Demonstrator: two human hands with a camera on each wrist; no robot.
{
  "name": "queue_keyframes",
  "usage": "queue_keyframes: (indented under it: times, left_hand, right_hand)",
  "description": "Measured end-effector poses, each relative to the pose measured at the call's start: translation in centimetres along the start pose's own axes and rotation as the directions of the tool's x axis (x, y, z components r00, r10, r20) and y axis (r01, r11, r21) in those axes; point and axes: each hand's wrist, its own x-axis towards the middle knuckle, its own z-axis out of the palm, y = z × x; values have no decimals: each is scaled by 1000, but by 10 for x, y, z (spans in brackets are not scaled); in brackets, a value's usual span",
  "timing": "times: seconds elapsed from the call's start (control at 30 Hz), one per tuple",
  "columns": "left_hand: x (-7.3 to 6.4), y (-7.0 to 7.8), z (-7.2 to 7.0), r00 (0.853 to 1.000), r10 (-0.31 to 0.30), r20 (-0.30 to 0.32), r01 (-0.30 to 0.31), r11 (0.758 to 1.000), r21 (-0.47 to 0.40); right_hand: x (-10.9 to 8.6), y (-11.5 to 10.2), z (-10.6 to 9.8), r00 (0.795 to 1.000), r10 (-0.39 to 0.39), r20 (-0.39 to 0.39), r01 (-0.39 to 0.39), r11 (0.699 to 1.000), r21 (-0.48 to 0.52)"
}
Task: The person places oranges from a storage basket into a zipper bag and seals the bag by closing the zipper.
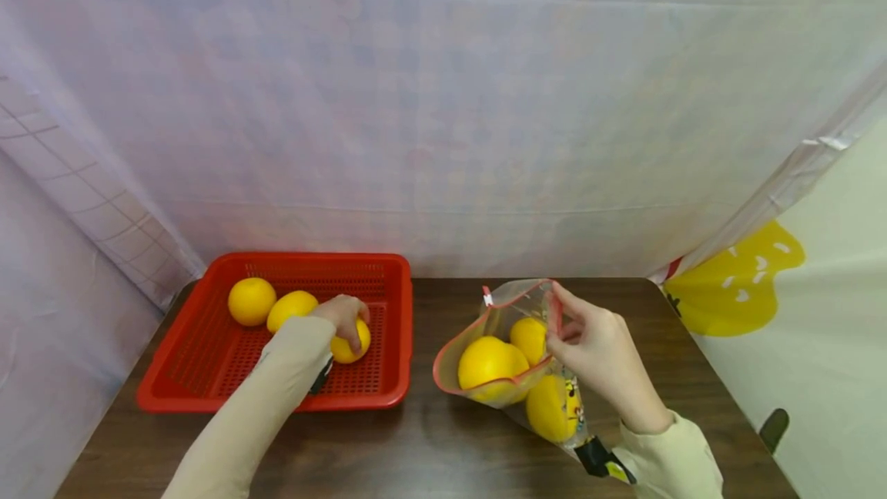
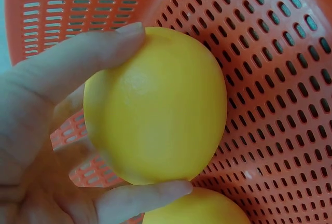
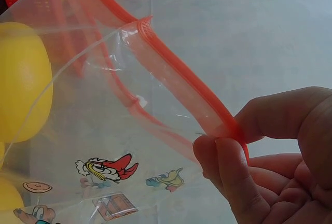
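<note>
The left grip [image 1: 343, 317] is clasping a yellow fruit [image 2: 161, 105] while the right grip [image 1: 597, 349] is pinching the bag [image 3: 155, 115], likely risking collapse if its edge [image 3: 192, 78] slips.

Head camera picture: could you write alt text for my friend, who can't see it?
A person's left hand grips a yellow fruit in a red basket holding two more, on a dark table. Nearby, the right hand pinches the edge of an open, clear bag with its fingers; several similar fruits are inside.
</note>
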Motion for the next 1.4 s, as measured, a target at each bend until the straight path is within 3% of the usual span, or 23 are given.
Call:
queue_keyframes:
  times: [0.27,0.63,0.7,0.87,1.03,1.4]
  left_hand:
    - [3,0,0,1000,4,-7,-4,1000,6]
    - [-2,-2,-8,997,61,-38,-61,998,-6]
    - [-4,-2,-11,994,93,-54,-94,995,-15]
    - [-7,-2,-16,985,140,-103,-150,985,-88]
    - [-14,-1,-23,976,151,-157,-172,977,-129]
    - [-43,14,-37,931,227,-285,-276,951,-142]
  right_hand:
    - [1,1,1,1000,-4,-5,4,1000,5]
    - [2,2,1,1000,-15,-10,15,1000,-2]
    - [3,2,2,1000,-16,-10,16,1000,-2]
    - [4,4,3,1000,-13,-10,13,1000,1]
    - [4,4,3,1000,-13,-10,13,1000,-2]
    - [4,3,1,999,-31,-10,31,1000,-1]
